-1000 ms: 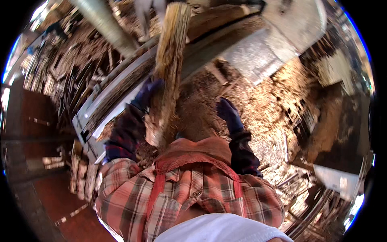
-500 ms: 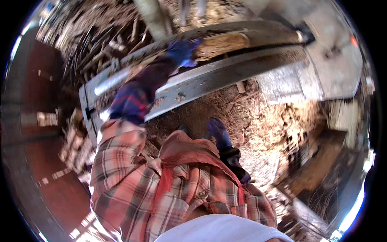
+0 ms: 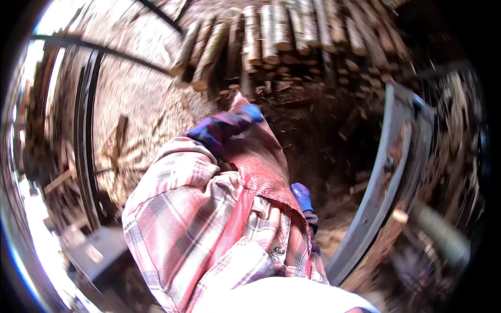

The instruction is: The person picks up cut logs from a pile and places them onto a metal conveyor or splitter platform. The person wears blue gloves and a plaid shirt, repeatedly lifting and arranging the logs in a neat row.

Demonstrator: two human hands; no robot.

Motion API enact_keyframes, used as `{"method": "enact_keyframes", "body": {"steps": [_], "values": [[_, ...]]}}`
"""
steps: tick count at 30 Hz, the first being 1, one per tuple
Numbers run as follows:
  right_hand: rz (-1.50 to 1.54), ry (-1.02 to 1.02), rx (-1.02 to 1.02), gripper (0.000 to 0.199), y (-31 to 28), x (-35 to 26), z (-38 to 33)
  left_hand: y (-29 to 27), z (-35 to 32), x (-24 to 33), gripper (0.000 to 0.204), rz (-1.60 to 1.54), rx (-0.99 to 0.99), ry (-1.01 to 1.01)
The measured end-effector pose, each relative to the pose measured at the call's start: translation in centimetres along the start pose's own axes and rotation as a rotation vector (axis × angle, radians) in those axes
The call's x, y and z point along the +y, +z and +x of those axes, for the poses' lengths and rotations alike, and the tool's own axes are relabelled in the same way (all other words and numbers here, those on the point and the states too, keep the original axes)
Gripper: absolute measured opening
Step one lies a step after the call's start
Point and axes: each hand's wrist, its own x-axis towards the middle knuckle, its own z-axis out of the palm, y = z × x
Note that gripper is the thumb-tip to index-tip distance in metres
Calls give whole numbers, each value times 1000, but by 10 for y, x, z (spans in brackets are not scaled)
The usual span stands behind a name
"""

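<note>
Free room and obstacles about the log stack (image 3: 292, 47). The stack closes the far side. The left hand (image 3: 249, 113), gloved blue, is raised just short of it, over dark littered ground (image 3: 318, 141) that lies open below the stack. To the stack's right, a curved grey metal frame (image 3: 376, 193) bars passage. The right hand (image 3: 301, 195) hangs between the red apron (image 3: 261, 167) and that frame.

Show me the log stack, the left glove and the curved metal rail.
log stack (image 3: 292, 41), head view, cut log ends.
left glove (image 3: 252, 112), head view, blue fingers.
curved metal rail (image 3: 371, 198), head view, mid-span.
</note>
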Motion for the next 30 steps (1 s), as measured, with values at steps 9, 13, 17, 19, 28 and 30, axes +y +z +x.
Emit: {"method": "enact_keyframes", "body": {"steps": [9,13,17,19,28,30], "values": [[-42,-260,-120,62,-115,-185,172,-47,-146,-118,42,-828,904,-725],[90,-52,-375,55,-72,-251,171,-37,-107,-83,66,-455,1083,-786],[180,26,-365,63,14,-186,261,-51,-36,-70,105,-701,908,-719],[154,14,-196,79,61,-162,279,-41,-15,-64,117,-673,718,-804],[441,5,-55,98,121,-200,318,-38,3,-90,104,-901,667,-696],[586,180,-288,57,72,-234,274,-37,-14,-103,83,-1512,553,-259]]}}
